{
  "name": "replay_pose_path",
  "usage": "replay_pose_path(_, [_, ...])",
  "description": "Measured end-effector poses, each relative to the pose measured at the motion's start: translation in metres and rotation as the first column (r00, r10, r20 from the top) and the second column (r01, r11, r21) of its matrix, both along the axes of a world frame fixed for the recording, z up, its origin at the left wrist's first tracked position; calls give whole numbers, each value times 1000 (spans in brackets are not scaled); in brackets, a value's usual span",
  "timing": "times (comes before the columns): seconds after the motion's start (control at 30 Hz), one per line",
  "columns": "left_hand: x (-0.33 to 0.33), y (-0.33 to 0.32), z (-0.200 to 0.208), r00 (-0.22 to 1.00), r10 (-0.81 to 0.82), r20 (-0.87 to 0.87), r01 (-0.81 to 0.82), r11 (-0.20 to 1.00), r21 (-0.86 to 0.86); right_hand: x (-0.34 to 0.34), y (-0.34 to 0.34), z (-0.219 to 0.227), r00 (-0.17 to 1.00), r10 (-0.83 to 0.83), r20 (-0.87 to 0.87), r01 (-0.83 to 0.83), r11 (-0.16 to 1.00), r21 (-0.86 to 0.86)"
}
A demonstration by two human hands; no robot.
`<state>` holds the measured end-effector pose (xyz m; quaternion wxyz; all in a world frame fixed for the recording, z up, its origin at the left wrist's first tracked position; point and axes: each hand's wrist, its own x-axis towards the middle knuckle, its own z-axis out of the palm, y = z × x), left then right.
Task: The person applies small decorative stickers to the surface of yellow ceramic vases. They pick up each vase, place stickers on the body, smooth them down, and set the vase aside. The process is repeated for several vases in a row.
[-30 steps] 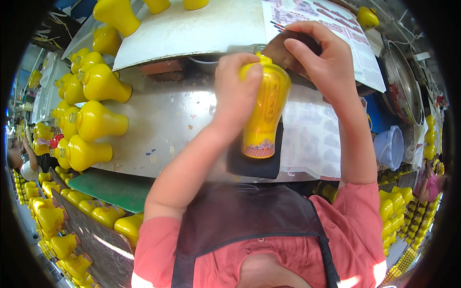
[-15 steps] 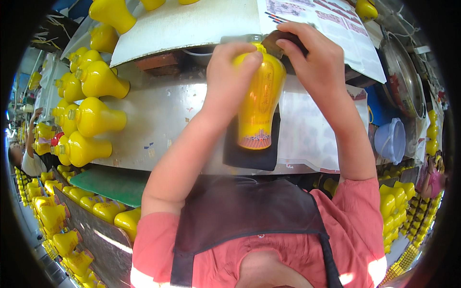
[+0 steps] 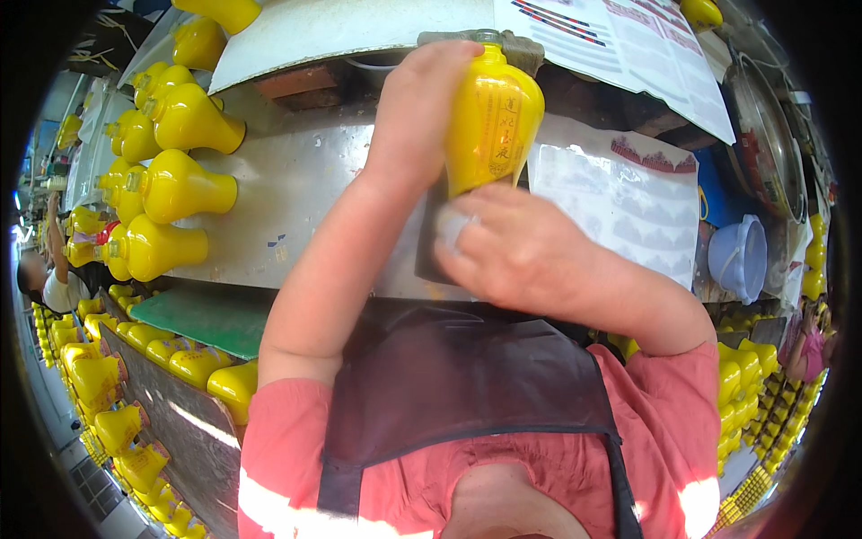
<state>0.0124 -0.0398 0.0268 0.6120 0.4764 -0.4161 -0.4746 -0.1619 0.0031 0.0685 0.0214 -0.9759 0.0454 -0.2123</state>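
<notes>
A glossy yellow bottle [image 3: 492, 112] lies on its back over a dark pad [image 3: 427, 251], its clear glass neck pointing away and propped on a grey cloth roll [image 3: 530, 52]. Printed lettering runs down its upper face. My left hand [image 3: 415, 103] is wrapped round the left shoulder of the bottle. Closed over its lower end, my right hand [image 3: 525, 247] hides the base and the coloured band there. A brown edge of a flat scraper [image 3: 492, 184] shows between those fingers and the bottle. A pale blurred spot at the fingertips cannot be made out.
Yellow bottles [image 3: 184, 187] lie in stacked rows at the left. Printed transfer sheets [image 3: 620, 211] cover the right of the table and the raised white board [image 3: 395, 27]. A pale blue bucket [image 3: 738, 260] stands at the right. A co-worker [image 3: 58, 269] is at far left.
My right hand has moved from beside the neck down to the bottle's lower end, taking the scraper with it. The bottle appears slightly higher in view, with my left hand still on it.
</notes>
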Motion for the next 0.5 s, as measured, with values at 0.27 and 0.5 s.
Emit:
replay_pose_path(0.27, [-13, 9, -18, 910, 163, 381, -137, 986, -96, -30, -9, -23, 926, -164, 341, 126, 983, 131])
replay_pose_path(0.5, [-2, 3, -35, 934, 100, 342, -46, 986, -161, -41, -11, -49, 587, -763, 269, 393, 559, 730])
